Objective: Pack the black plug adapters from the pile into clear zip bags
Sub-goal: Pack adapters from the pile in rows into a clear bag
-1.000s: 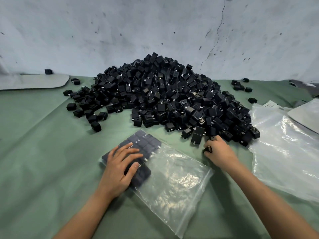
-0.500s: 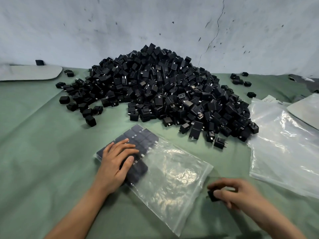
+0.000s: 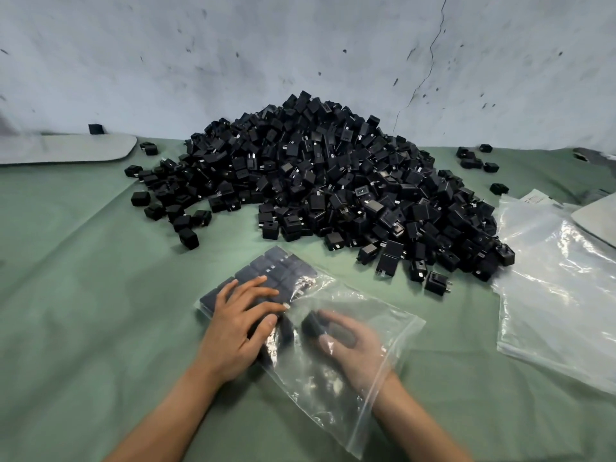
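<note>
A big pile of black plug adapters (image 3: 326,181) lies on the green cloth against the wall. In front of it a clear zip bag (image 3: 373,378) lies flat, its far end filled with neat rows of adapters (image 3: 276,271). My left hand (image 3: 240,325) presses flat, fingers spread, on top of the packed rows through the plastic. My right hand (image 3: 350,345) is inside the bag through its open near end and pinches one black adapter (image 3: 313,323) beside the packed rows. That hand looks blurred.
A stack of empty clear bags (image 3: 553,295) lies at the right. Loose adapters are scattered left of the pile (image 3: 188,238) and at the back right (image 3: 473,160). A grey flat board (image 3: 66,148) lies at the back left. Green cloth (image 3: 83,311) covers the table.
My right hand took one adapter from the pile's front edge, drew it back toward me, then slid into the bag with it. My left hand has stayed on the packed rows.
</note>
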A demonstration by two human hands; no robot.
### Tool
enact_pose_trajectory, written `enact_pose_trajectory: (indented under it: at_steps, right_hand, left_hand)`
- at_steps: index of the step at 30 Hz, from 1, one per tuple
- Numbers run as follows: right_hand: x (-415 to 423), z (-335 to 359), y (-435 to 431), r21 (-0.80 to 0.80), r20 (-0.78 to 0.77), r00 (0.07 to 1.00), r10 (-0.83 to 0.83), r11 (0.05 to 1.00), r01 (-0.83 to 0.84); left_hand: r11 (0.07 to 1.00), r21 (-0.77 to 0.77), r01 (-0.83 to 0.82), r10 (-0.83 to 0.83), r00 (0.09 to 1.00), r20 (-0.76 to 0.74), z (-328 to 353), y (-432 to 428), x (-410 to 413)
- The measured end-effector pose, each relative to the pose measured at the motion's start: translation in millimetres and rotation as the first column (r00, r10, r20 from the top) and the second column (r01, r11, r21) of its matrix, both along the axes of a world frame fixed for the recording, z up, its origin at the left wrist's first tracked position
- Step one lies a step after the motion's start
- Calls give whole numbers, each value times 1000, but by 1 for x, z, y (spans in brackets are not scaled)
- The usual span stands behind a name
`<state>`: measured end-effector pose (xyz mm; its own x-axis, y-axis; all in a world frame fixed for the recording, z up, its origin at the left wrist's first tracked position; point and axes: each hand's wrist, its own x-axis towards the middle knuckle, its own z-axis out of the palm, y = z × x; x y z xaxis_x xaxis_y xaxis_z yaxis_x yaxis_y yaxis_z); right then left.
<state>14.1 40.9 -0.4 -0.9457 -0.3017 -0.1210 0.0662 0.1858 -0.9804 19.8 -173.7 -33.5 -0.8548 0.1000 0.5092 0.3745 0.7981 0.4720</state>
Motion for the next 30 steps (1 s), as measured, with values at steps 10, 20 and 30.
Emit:
enact_pose_trajectory:
  at_steps: [10,20,30]
  right_hand:
    - [-2,-20,13,83,-98,994,50,996,-42]
    - [-7,-30,1,549,-639,678,364,832,71]
    - [-16,-29,-5,605,-571,703,423,796,12]
  left_hand:
    - [998,62,-16,16,1000,-7,0,2,-1]
    - [999,40,-12,13,1000,-25,-3,0,-1]
    - [1000,18,-10,10,1000,-7,-2,1,1]
